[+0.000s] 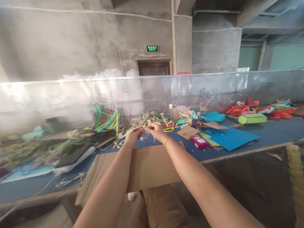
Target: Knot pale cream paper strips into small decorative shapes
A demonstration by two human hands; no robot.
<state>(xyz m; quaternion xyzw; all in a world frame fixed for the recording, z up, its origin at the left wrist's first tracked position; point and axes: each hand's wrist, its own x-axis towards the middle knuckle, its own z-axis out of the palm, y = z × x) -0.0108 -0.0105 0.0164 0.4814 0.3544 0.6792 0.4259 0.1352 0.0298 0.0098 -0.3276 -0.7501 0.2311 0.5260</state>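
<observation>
Pale, straw-like strips [128, 131] run between my two hands, held above the middle of the table. My left hand [134, 136] is closed in a pinch on them. Close beside it, my right hand [156, 132], with a gold bracelet at the wrist, also pinches the strips; the fingertips nearly meet. What exactly lies between the fingertips is too small to make out. Below my forearms a sheet of brown cardboard [151, 170] lies over the table's front edge. Just beyond my hands spreads a heap of dry greenish strips [158, 117].
Bundled coloured sticks [105, 118] stand at the back left, near a black tray-like item [72, 156]. To the right lie a blue sheet [232, 138], a purple box [199, 142] and a green box [252, 119]. A perforated metal screen [150, 90] borders the blue table [277, 129].
</observation>
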